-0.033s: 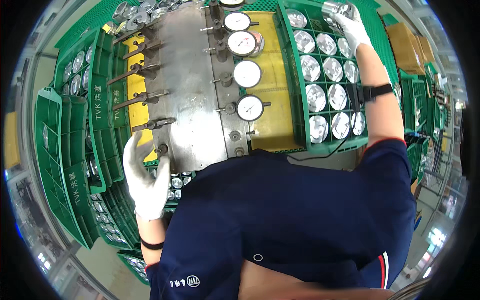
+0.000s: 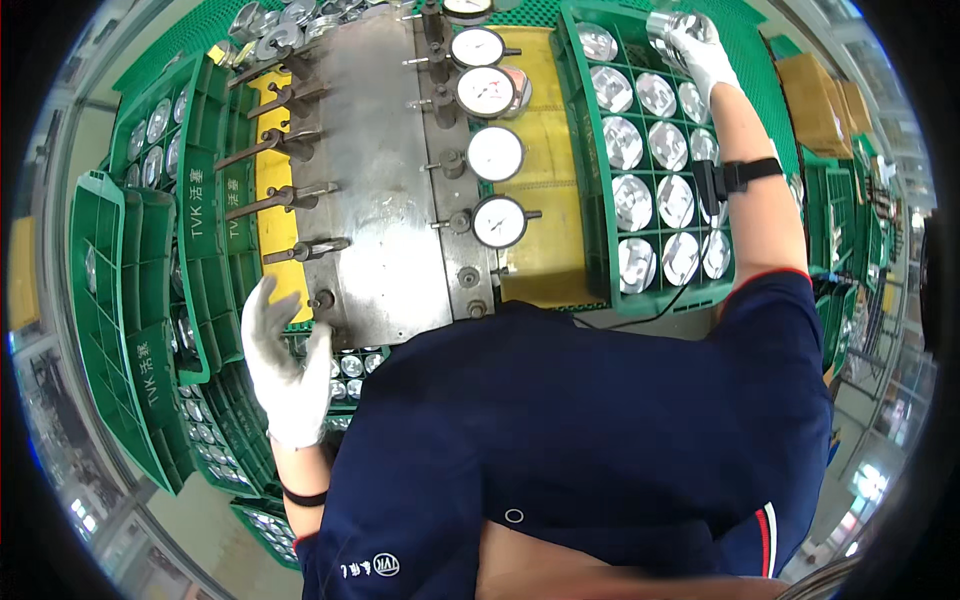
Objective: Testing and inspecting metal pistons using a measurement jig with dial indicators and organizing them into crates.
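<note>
My right hand (image 2: 702, 58), in a white glove, is closed around a shiny metal piston (image 2: 660, 28) at the far end of a green divided crate (image 2: 597, 200). More pistons (image 2: 632, 202) stand in the crate's compartments. My left hand (image 2: 290, 375), also gloved, has its thumb and fingers spread and holds nothing. It hovers beside the near left corner of a steel plate fixture (image 2: 385, 200), close to a small post (image 2: 321, 299). Several round dial gauges (image 2: 495, 153) line the fixture's right side, and metal clamp arms (image 2: 290, 193) line its left.
Green crates (image 2: 150, 330) are stacked at the left, some with pistons inside. Loose metal parts (image 2: 285, 35) lie at the far left on green mesh. Cardboard boxes (image 2: 812, 100) stand at the far right. A black cable (image 2: 650, 318) runs below the right crate.
My left hand has shifted slightly down and left, its fingers still apart. My right hand keeps its grip on the piston at nearly the same spot.
</note>
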A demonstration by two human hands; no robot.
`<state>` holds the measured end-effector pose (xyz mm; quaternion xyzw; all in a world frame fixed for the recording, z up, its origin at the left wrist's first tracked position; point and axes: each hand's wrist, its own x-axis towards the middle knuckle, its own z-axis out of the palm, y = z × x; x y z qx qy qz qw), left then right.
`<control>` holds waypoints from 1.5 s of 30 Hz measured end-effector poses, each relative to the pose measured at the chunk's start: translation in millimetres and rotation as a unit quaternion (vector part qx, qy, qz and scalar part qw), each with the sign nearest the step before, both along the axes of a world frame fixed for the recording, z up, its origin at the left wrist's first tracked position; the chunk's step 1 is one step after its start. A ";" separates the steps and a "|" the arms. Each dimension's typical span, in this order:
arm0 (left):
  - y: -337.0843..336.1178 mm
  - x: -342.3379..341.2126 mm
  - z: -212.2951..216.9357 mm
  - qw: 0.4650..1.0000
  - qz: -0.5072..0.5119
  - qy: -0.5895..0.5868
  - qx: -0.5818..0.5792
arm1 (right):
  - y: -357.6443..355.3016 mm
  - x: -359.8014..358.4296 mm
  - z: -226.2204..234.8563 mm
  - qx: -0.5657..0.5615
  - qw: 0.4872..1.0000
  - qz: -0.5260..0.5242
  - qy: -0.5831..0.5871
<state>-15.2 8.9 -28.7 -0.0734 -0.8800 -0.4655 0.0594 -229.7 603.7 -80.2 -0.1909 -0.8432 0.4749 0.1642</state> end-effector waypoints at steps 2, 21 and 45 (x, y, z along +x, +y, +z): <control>-6.3 14.7 2.0 0.998 0.057 -0.007 -0.016 | 53.1 -43.0 -45.9 0.082 0.995 -0.016 -0.060; -258.8 -55.1 163.5 0.800 0.211 0.087 -0.555 | -140.0 104.9 129.3 0.094 0.951 0.279 0.095; -421.9 -255.5 92.9 0.641 -0.011 -0.184 -0.745 | -464.8 216.8 185.8 0.177 0.773 0.602 0.093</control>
